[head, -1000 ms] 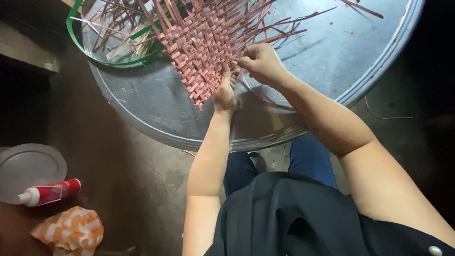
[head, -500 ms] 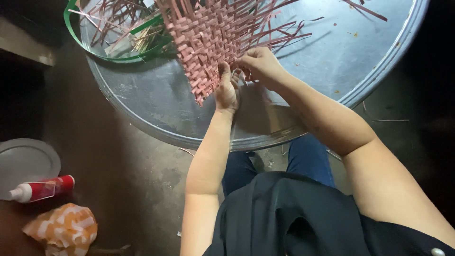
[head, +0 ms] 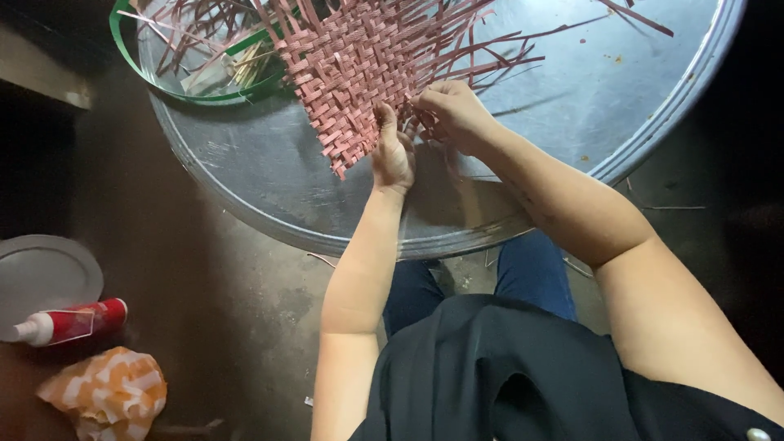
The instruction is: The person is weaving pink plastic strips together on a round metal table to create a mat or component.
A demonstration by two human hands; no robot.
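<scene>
Compared with a second back, the left hand [head: 393, 153] has been slid up a bit along the mat's [head: 359, 65] lower edge, and the view has drifted so the green band [head: 188, 96] is seen further in. The mat is laid flat on the round metal tray [head: 269, 188], its loose strips [head: 498, 53] fanned out up and to the right. The left hand is pressed flat on the woven edge, nothing clenched. The right hand [head: 453, 114] is pinched on strip ends just beside it, so it's the nearer one to the loose ends. Bare tray is left below and to the right, rim close to the wrists.
</scene>
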